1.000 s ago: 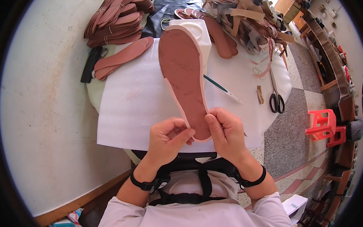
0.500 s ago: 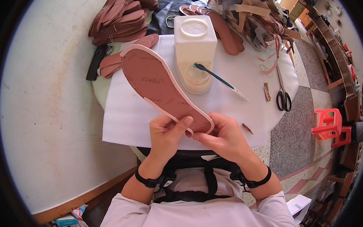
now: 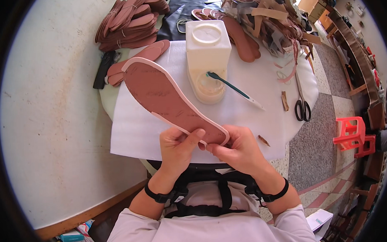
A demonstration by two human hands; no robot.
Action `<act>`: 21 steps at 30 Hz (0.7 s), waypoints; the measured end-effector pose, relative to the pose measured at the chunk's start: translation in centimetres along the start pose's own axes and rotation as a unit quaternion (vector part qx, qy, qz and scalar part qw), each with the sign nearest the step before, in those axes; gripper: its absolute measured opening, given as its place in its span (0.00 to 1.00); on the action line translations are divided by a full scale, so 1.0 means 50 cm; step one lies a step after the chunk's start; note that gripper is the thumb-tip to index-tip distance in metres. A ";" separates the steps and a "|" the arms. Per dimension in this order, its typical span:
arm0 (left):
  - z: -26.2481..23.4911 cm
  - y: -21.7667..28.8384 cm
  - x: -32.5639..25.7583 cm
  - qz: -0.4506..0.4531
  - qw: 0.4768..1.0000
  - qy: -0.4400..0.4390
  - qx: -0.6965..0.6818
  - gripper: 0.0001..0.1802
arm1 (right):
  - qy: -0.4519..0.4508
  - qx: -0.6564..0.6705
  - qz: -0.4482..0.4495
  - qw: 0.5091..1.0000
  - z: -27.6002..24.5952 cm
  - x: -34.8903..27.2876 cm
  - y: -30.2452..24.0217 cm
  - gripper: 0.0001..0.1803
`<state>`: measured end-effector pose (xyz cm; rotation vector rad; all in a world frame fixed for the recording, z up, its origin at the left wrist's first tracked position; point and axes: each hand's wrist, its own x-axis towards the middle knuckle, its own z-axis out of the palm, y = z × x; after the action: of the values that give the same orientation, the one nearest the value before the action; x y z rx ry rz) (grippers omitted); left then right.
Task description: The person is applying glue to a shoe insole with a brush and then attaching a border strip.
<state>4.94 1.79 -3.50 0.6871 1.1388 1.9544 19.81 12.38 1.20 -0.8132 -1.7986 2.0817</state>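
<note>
A reddish-brown insole [image 3: 160, 94] with a pale pink strip along its edge is held over the white sheet [image 3: 134, 136], its broad end up and to the left. My left hand [image 3: 176, 148] is closed on the near side of its narrow end, thumb on top. My right hand [image 3: 239, 148] pinches the rim at the tip of that end, fingers partly hidden beneath. A loose end of the strip shows along the insole's left edge. Beyond it stands a whitish plastic glue bottle [image 3: 208, 56] with an open cup at its front. A green-and-white brush [image 3: 235, 86] rests on the cup.
Bundled insoles [image 3: 130, 23] are stacked at the back left, near a black object [image 3: 102, 72]. More insoles [image 3: 242, 40] and a heap of strip scraps [image 3: 269, 20] lie at the back right. Black-handled scissors [image 3: 302, 110] sit at the right edge. A red stool [image 3: 349, 132] is on the floor.
The insole's broad end has dipped slightly and swung a little left. Both hands keep their grip on the narrow end, with the right fingers moving slightly along the rim.
</note>
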 end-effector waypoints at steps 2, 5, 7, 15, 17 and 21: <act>0.000 0.001 0.001 -0.003 1.000 0.010 -0.013 0.09 | -0.006 0.028 0.019 0.999 0.000 0.000 -0.006 0.06; 0.001 0.003 0.001 -0.011 1.000 0.014 -0.021 0.08 | -0.005 0.019 0.037 0.999 -0.009 -0.005 -0.002 0.06; -0.001 0.001 0.001 -0.011 1.000 0.002 -0.010 0.08 | -0.004 -0.004 0.044 0.999 -0.014 -0.006 0.000 0.06; -0.006 0.003 -0.003 -0.009 0.997 -0.045 0.064 0.09 | -0.003 -0.022 0.009 1.000 -0.021 -0.003 0.003 0.06; -0.004 0.003 -0.002 -0.022 0.997 -0.037 0.058 0.09 | 0.048 -0.054 -0.050 0.996 -0.031 -0.003 0.005 0.06; 0.003 0.007 0.001 -0.029 0.998 -0.030 0.047 0.10 | 0.086 -0.063 -0.086 0.991 -0.051 -0.005 -0.003 0.03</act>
<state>4.90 1.78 -3.13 0.7486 1.2073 1.8294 21.46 14.38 1.21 -0.8107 -1.8502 1.7503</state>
